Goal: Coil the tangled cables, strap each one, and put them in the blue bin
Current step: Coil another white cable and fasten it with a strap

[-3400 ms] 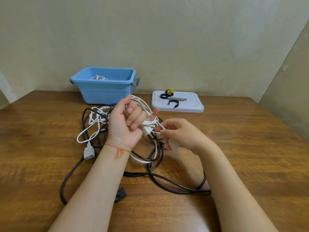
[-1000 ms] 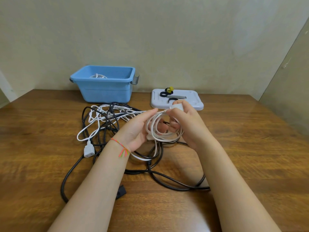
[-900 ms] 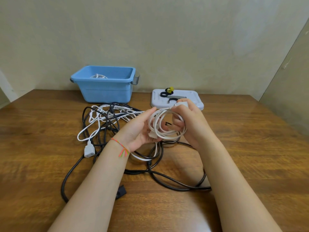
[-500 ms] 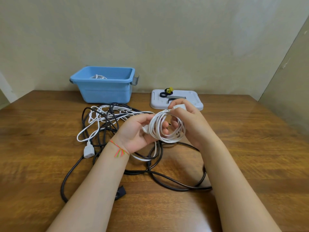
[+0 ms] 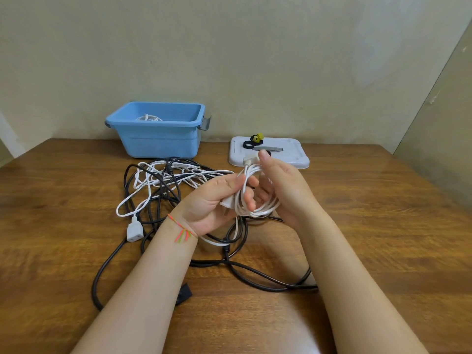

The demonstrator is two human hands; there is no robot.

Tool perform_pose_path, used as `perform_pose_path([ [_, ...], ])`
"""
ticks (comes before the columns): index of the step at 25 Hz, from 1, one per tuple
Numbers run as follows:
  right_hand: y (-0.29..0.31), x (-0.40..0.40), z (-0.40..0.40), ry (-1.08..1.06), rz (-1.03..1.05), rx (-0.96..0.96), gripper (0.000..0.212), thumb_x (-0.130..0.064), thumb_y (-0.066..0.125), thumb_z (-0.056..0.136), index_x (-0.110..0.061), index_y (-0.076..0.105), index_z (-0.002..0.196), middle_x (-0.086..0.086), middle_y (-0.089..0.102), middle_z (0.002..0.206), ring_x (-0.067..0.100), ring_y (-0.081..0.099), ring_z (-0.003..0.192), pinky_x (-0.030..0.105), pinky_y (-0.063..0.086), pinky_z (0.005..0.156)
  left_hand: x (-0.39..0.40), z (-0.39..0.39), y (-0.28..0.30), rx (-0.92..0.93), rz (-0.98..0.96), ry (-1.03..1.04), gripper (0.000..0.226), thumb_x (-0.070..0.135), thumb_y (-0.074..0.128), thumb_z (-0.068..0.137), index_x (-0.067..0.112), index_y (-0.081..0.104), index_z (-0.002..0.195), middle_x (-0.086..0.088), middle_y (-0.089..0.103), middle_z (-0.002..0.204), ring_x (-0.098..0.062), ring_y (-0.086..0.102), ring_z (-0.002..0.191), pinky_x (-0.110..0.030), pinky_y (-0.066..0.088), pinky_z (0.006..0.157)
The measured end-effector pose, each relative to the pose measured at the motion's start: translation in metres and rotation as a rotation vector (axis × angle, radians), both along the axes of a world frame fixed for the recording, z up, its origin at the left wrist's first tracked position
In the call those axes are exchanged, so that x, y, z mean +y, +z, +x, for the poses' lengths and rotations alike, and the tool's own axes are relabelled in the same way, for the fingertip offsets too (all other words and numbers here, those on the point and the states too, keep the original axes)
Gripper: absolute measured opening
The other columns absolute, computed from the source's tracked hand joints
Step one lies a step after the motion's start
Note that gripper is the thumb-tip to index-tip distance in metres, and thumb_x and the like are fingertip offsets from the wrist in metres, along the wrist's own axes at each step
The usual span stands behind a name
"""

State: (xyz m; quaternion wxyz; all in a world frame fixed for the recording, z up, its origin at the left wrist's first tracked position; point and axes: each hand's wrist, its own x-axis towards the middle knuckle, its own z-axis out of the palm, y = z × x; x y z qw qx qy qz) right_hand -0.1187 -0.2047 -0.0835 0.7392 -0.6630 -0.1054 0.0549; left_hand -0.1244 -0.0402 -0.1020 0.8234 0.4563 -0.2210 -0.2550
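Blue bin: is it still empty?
No, a coiled white cable already lies inside the blue bin.

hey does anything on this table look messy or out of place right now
Yes: black cables and white cables lie knotted together in front of the blue bin. Both hands hold a neat white coil. Nothing looks spilled or damaged.

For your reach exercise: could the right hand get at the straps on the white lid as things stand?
Probably not yet: the right hand holds the white coil. The straps lie unblocked on the white lid just beyond it.
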Motion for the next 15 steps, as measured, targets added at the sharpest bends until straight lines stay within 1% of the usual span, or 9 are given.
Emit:
perform_pose_path([
  [2,0.001,0.003,0.003,-0.179,-0.095,0.058,0.069,-0.066,0.052,0.088,0.001,0.066,0.093,0.018,0.05,0.075,0.029,0.044,0.059,0.032,0.037,0.055,-0.002,-0.001,0.003,0.022,0.009,0.014,0.024,0.024,0.052,0.095,0.004,0.064,0.091,-0.006,0.063,0.067,-0.02,0.064,0.064,-0.026,0.054,0.067],
  [3,0.002,0.004,0.002,-0.296,-0.16,0.063,0.068,-0.064,0.049,0.091,0.003,0.066,0.092,0.017,0.051,0.07,0.025,0.046,0.057,0.029,0.037,0.052,-0.004,-0.002,0.006,0.041,0.02,0.009,0.027,0.025,0.047,0.096,0.003,0.061,0.088,-0.008,0.06,0.065,-0.023,0.061,0.064,-0.028,0.054,0.068],
  [4,0.002,0.005,0.002,-0.396,-0.204,0.051,0.063,-0.059,0.046,0.095,0.001,0.065,0.086,0.013,0.051,0.065,0.022,0.047,0.055,0.025,0.037,0.049,-0.006,-0.004,0.008,0.068,0.03,0.003,0.033,0.028,0.042,0.097,0.003,0.059,0.084,-0.01,0.057,0.064,-0.025,0.058,0.064,-0.03,0.053,0.067],
  [6,0.001,0.005,0.003,-0.502,-0.158,0.039,0.045,-0.045,0.048,0.099,-0.01,0.057,0.073,0.002,0.046,0.055,0.016,0.042,0.049,0.023,0.033,0.045,-0.011,-0.003,0.007,0.122,0.042,0.014,0.042,0.035,0.038,0.098,0.007,0.058,0.074,-0.008,0.049,0.058,-0.024,0.05,0.06,-0.029,0.05,0.063],
  [8,0.0,0.007,0.002,-0.493,-0.08,0.014,0.031,-0.03,0.054,0.094,-0.014,0.049,0.068,-0.001,0.041,0.054,0.015,0.037,0.048,0.025,0.031,0.047,-0.012,-0.001,0.006,0.157,0.068,0.035,0.044,0.039,0.04,0.097,0.012,0.052,0.065,0.0,0.037,0.048,-0.016,0.038,0.048,-0.024,0.039,0.062],
  [9,-0.002,0.01,0.002,-0.471,-0.103,-0.021,0.025,-0.026,0.056,0.091,-0.015,0.05,0.069,-0.002,0.044,0.057,0.016,0.039,0.051,0.028,0.032,0.05,-0.011,0.0,0.005,0.156,0.094,0.048,0.044,0.04,0.041,0.098,0.014,0.049,0.063,0.004,0.032,0.045,-0.012,0.032,0.042,-0.025,0.035,0.064],
  [11,-0.003,0.012,0.0,-0.417,-0.24,-0.152,0.006,-0.025,0.059,0.089,-0.024,0.061,0.083,-0.003,0.058,0.075,0.014,0.051,0.065,0.031,0.042,0.06,-0.008,0.002,0.004,0.128,0.189,0.083,0.044,0.042,0.043,0.096,0.015,0.048,0.061,0.007,0.025,0.042,-0.008,0.025,0.036,-0.028,0.039,0.06],
  [13,-0.005,0.011,0.0,-0.286,-0.34,-0.298,0.009,-0.032,0.059,0.094,-0.031,0.067,0.09,-0.001,0.064,0.091,0.01,0.06,0.083,0.029,0.048,0.076,-0.007,0.001,0.005,0.098,0.299,0.118,0.045,0.045,0.047,0.092,0.015,0.046,0.059,0.007,0.024,0.041,-0.007,0.023,0.033,-0.028,0.04,0.053],
  [15,-0.006,0.008,-0.001,-0.109,-0.385,-0.331,0.02,-0.04,0.061,0.094,-0.024,0.07,0.086,0.003,0.067,0.082,0.01,0.062,0.08,0.03,0.048,0.076,-0.006,0.002,0.004,0.096,0.35,0.168,0.045,0.047,0.048,0.091,0.014,0.048,0.061,0.007,0.024,0.04,-0.006,0.022,0.031,-0.027,0.038,0.05],
])
